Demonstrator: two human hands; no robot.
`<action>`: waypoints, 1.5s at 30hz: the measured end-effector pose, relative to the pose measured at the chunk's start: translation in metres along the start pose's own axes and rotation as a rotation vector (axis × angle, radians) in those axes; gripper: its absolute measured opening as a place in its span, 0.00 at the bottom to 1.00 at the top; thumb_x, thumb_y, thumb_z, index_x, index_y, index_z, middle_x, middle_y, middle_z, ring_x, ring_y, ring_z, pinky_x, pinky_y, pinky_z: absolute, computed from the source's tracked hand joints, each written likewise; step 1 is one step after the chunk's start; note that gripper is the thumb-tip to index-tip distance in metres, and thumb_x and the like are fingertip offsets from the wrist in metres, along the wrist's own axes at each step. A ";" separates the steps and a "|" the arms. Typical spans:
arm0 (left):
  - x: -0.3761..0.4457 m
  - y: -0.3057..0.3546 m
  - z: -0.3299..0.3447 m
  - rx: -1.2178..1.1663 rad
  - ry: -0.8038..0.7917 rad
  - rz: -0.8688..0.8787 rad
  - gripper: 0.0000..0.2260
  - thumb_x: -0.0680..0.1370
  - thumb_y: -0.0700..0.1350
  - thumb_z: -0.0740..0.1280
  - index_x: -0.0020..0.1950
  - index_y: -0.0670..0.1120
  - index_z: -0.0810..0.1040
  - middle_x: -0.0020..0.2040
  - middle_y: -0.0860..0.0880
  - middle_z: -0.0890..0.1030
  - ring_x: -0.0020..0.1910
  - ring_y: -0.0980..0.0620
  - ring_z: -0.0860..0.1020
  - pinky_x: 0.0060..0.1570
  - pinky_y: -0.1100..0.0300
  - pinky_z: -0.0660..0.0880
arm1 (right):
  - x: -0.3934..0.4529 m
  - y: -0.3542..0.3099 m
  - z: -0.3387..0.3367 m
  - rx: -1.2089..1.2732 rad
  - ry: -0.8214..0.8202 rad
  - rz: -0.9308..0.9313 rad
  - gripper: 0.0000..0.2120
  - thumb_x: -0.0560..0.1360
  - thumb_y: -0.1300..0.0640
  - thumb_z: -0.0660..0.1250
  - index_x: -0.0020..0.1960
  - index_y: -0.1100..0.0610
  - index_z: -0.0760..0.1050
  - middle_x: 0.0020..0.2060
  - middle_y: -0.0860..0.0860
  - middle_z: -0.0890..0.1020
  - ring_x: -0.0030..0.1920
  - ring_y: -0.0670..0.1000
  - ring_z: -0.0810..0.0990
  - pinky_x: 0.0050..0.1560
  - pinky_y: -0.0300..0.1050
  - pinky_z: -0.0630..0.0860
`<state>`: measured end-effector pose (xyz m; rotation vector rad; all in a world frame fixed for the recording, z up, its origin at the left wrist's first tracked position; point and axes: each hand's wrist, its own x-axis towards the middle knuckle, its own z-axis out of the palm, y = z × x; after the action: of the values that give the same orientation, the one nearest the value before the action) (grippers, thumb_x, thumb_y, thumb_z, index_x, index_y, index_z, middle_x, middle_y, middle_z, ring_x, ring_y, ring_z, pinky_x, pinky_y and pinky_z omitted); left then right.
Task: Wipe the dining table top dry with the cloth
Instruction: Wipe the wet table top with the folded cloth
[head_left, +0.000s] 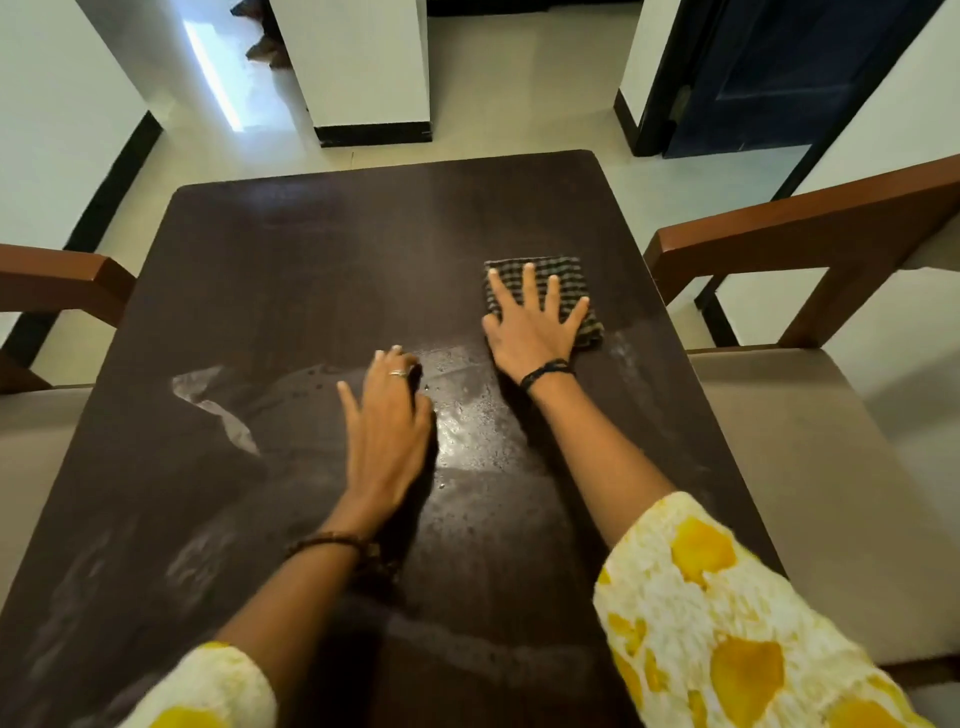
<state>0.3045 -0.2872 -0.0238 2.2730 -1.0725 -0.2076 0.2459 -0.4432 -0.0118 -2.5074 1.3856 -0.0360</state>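
**Cloth under the right palm, wet patch toward the near side**

The folded dark checked cloth (545, 301) lay flat on the dark brown wooden dining table top (291, 270), right of centre and toward the right edge. The right hand (535, 325) pressed down on it with fingers straight and spread apart, palm covering the cloth's near half, so the far corners showed beyond the fingertips. The left hand (387, 421) rested on the bare wood nearer the person and to the left, fingers loosely bent with the tips touching the surface, holding nothing.

The relation that mattered was this: a glossy wet patch (467, 415) with beaded droplets lay just near-side and left of the cloth, between the two hands, starting almost at the right wrist. Streaky pale smears (218, 410) ran further left. The right hand was the one already on the cloth, so the likely stroke was a pull back toward the body and leftward across that shine. A brown wooden chair (810, 249) stood at the right side.
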 end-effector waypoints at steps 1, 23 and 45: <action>-0.003 0.011 0.010 -0.006 -0.005 0.006 0.16 0.79 0.41 0.55 0.67 0.44 0.67 0.73 0.47 0.63 0.74 0.53 0.54 0.70 0.49 0.35 | -0.006 0.003 0.001 -0.026 -0.001 -0.081 0.26 0.80 0.46 0.52 0.76 0.41 0.48 0.77 0.51 0.47 0.76 0.58 0.44 0.69 0.68 0.39; -0.010 0.041 0.036 0.155 0.032 0.029 0.16 0.80 0.43 0.55 0.67 0.43 0.68 0.72 0.45 0.65 0.73 0.51 0.58 0.72 0.46 0.43 | -0.017 0.114 -0.021 -0.115 0.057 -0.018 0.26 0.80 0.43 0.50 0.77 0.43 0.47 0.77 0.51 0.50 0.77 0.55 0.46 0.72 0.61 0.39; -0.011 0.041 0.037 0.145 0.010 0.009 0.17 0.81 0.43 0.52 0.69 0.42 0.65 0.73 0.45 0.63 0.73 0.51 0.56 0.72 0.45 0.41 | 0.021 0.017 -0.008 -0.010 -0.054 -0.008 0.28 0.80 0.46 0.50 0.77 0.47 0.45 0.77 0.54 0.45 0.76 0.58 0.42 0.70 0.66 0.36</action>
<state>0.2567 -0.3161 -0.0311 2.3944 -1.1255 -0.1179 0.2424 -0.4713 -0.0103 -2.5032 1.3575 0.0367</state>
